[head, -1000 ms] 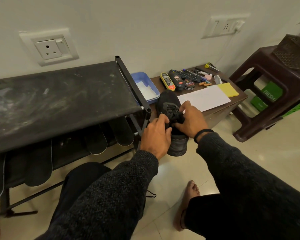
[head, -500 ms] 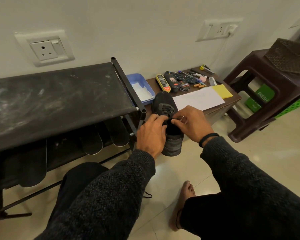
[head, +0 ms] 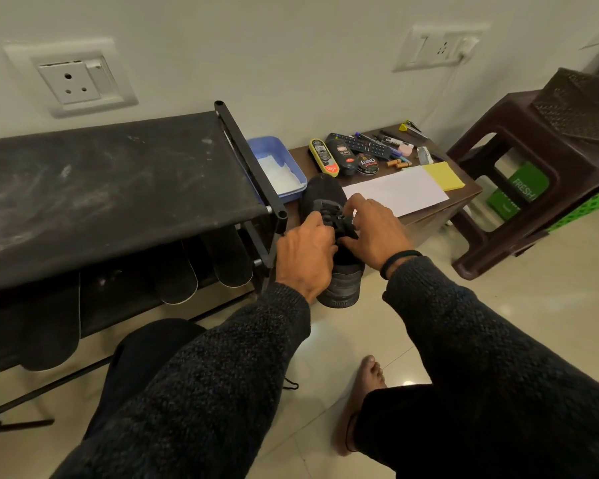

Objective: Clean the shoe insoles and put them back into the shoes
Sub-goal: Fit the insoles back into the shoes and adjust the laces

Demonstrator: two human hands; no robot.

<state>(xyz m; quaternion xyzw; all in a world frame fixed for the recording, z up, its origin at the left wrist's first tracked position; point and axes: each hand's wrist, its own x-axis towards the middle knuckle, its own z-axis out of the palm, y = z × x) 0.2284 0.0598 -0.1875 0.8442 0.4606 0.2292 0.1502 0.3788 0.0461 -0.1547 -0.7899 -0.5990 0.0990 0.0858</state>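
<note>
On a glossy cream tiled floor [head: 519, 305], beside a low brown table [head: 464, 198], a black lace-up shoe [head: 339, 271] points toe-first away toward the wall. The left hand [head: 305, 257] and right hand [head: 377, 233] pinch its laces. A round tin [head: 367, 163] reads "Cherry"; a green box [head: 523, 188] reads "FRESH".

Probably a home: shoe rack [head: 118, 188], plastic stool [head: 547, 160], tiled floor [head: 533, 292].

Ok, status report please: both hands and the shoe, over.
Left hand and right hand both grip the laces on the black shoe. Shoe stands on the floor. Nothing in the way.
</note>
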